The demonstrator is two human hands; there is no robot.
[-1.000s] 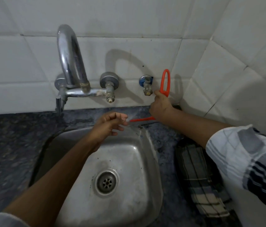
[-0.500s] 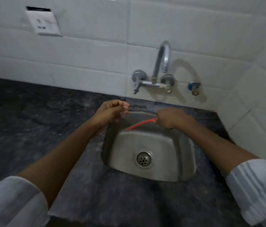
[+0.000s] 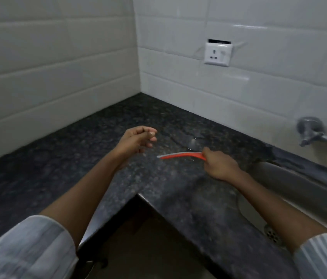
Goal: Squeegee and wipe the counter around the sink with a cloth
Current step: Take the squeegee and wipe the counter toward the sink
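Right hand [image 3: 220,166] gripping squeegee [image 3: 180,155] (handle hidden), left hand [image 3: 136,140] loosely curled, empty.

We have swung left: the squeegee [image 3: 180,155] in our right hand [image 3: 220,165] now crosses the bench [image 3: 90,150] corner, off the sink [image 3: 299,190].
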